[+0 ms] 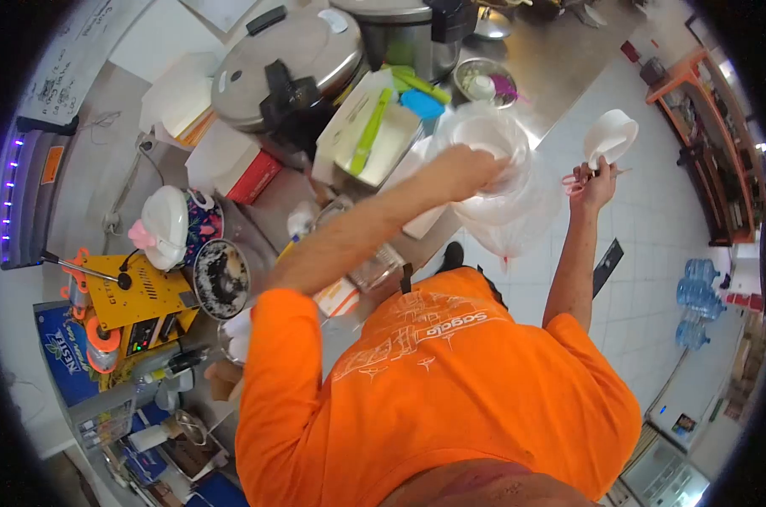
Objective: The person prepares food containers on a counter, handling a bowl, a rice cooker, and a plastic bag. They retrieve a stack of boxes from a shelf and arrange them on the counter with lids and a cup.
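Note:
My left hand (pixel 484 171) reaches across to a clear plastic bag (pixel 505 221) and is closed at its top, the fingers partly hidden by the film. The bag hangs by the counter's edge, and something whitish shows through its upper part. Out to the right, my right hand (pixel 597 188) is raised over the floor and closed on a white round container or ring (pixel 610 138). Pink-handled scissors (pixel 575 183) also hang from the fingers of that hand.
Large metal cookers (pixel 286 63), an open white box with a green-handled tool (pixel 370 135) and a metal bowl (pixel 485 82) stand on the counter. Further left are a dark-coated pot (pixel 221 278) and a yellow machine (pixel 138 291). Blue water bottles (pixel 695 291) stand far right.

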Demonstrator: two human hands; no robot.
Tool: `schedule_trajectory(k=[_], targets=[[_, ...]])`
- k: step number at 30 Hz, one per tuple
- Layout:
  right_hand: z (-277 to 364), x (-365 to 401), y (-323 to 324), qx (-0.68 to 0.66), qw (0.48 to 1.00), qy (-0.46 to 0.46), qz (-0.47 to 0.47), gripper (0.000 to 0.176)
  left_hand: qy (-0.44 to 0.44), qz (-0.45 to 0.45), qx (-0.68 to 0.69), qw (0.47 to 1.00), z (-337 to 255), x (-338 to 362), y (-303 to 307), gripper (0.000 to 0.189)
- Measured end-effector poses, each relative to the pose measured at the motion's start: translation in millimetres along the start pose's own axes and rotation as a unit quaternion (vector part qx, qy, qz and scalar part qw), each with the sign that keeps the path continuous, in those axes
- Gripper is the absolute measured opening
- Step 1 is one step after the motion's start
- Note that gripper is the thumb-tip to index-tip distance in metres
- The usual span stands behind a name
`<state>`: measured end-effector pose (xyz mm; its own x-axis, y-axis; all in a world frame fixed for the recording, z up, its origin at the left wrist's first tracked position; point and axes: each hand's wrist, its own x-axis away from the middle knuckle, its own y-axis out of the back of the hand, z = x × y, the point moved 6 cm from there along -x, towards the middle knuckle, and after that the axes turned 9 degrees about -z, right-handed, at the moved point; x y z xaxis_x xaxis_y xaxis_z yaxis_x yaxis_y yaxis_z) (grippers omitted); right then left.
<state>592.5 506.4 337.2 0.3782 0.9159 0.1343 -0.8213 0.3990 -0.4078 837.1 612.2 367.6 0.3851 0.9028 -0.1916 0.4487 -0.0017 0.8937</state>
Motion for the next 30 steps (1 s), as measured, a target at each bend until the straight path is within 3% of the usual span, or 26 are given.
schedule_trajectory(k=[2, 5, 8, 10, 12, 13, 14, 16, 17, 20, 23, 26, 30], targets=[[3.2, -33.7, 4.2, 0.052, 0.998, 0.027, -0.002, 0.027, 0.023, -0.002, -0.068, 0.997, 34.7, -39.3, -86.1, 0.041], [-20.9, -61.0, 21.1, 0.17, 0.985, -0.034, 0.019, 0.055, 0.033, 0.006, -0.166, 0.986, 81.1, -62.8, -187.1, 0.042], [-91.5, -70.5, 17.0, 0.282, 0.948, -0.105, 0.103, 0.054, 0.039, -0.044, -0.252, 0.966, 85.0, -52.3, -210.0, 0.043], [-109.0, -37.0, -19.2, 0.309, 0.886, -0.237, 0.251, 0.045, 0.071, -0.127, -0.274, 0.951, 70.5, -35.5, -207.7, 0.046], [-159.2, -30.5, -37.2, 0.294, 0.857, -0.286, 0.312, 0.047, 0.122, -0.111, -0.23, 0.959, 57.2, -26.9, -200.2, 0.052], [-207.4, -49.8, -33.6, 0.34, 0.822, -0.278, 0.363, 0.045, 0.14, -0.105, -0.216, 0.96, 51.4, -23.6, -198.3, 0.052], [-236.1, -71.3, -30.1, 0.431, 0.803, -0.117, 0.395, 0.044, 0.158, -0.098, -0.201, 0.962, 46.1, -18.3, -199.7, 0.053], [-228.6, -74.6, -55.9, 0.553, 0.686, 0.223, 0.417, 0.042, 0.168, -0.097, -0.195, 0.961, 44.9, -7.1, -207.4, 0.06], [-237.2, -86.0, -47.5, 0.63, 0.649, 0.146, 0.4, 0.04, 0.171, -0.098, -0.193, 0.961, 49.2, -4.7, -209.1, 0.065], [-217.1, -73.2, -55.8, 0.674, 0.612, 0.191, 0.367, 0.037, 0.167, -0.11, -0.16, 0.967, 48.6, -3.1, -203.0, 0.067], [-209.9, -67.6, -57.7, 0.687, 0.606, 0.199, 0.347, 0.034, 0.193, -0.129, -0.087, 0.969, 53.2, 0.2, -203.6, 0.063], [-217.0, -68.6, -60.1, 0.703, 0.57, 0.218, 0.366, 0.034, 0.201, -0.206, -0.051, 0.956, 50.3, 11.3, -197.2, 0.058], [-237.4, -86.5, -66.8, 0.656, 0.593, 0.2, 0.423, 0.042, 0.416, -0.303, 0.186, 0.837, 87.2, 22.6, -214.2, 0.05]])
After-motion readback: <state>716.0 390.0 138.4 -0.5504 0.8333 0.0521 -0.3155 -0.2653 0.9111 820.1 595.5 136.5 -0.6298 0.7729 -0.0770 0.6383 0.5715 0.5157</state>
